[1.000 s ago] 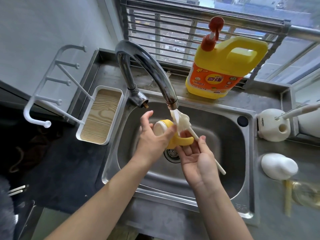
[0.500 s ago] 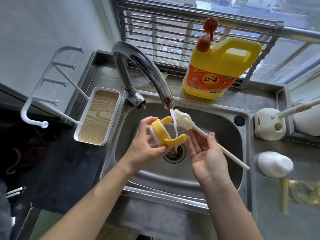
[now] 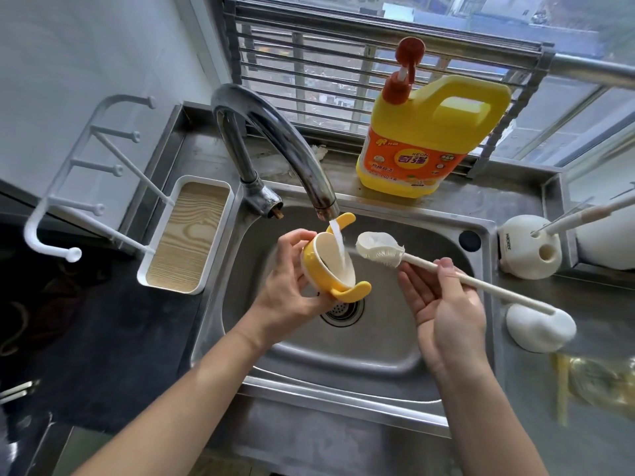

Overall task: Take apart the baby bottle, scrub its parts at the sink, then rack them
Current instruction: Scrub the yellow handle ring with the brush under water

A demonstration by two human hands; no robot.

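Observation:
Over the steel sink (image 3: pixel 395 341), my left hand (image 3: pixel 287 297) grips the yellow bottle collar with two curved handles (image 3: pixel 319 269), its white inner side turned up. Water from the chrome tap (image 3: pixel 275 139) runs straight into it. My right hand (image 3: pixel 443 304) holds the white bottle brush (image 3: pixel 378 250) by its thin stick, thumb on top, fingers loosely spread below. The brush head hangs just right of the stream, close to the collar without touching it.
A white peg drying rack with a wood-lined tray (image 3: pixel 185 235) stands left of the sink. A yellow detergent jug (image 3: pixel 429 139) sits behind on the ledge. On the right counter are a white brush holder (image 3: pixel 529 249), a white dome-shaped piece (image 3: pixel 539 329) and a clear bottle part (image 3: pixel 598 376).
My left hand has tipped the collar so its open white side faces up under the water. The brush head has drawn away to the right, out of the stream.

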